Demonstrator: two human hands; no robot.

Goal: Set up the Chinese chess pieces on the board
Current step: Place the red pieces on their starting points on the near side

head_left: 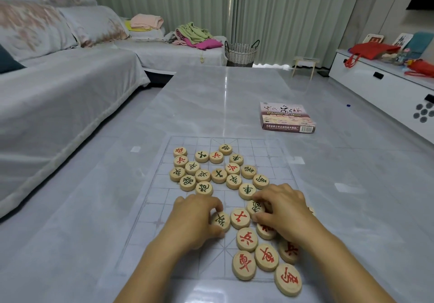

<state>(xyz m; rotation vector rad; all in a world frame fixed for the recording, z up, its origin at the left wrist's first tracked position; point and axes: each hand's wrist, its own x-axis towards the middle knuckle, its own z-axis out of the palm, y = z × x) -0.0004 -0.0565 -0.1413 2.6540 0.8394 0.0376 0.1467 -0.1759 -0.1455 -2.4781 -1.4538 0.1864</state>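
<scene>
Pinches one black-lettered piece (220, 221) in the curled left hand (199, 218); grips a second black piece (256, 207) under the right hand (281, 211). Counts seventeen far pieces (218, 175) clustered beyond the hands and seven red pieces (246, 239) between and nearer than them, on one board (277, 161). Bare grid outside both hands. One box (287, 117) far beyond the right hand, on the table (211, 105).
</scene>
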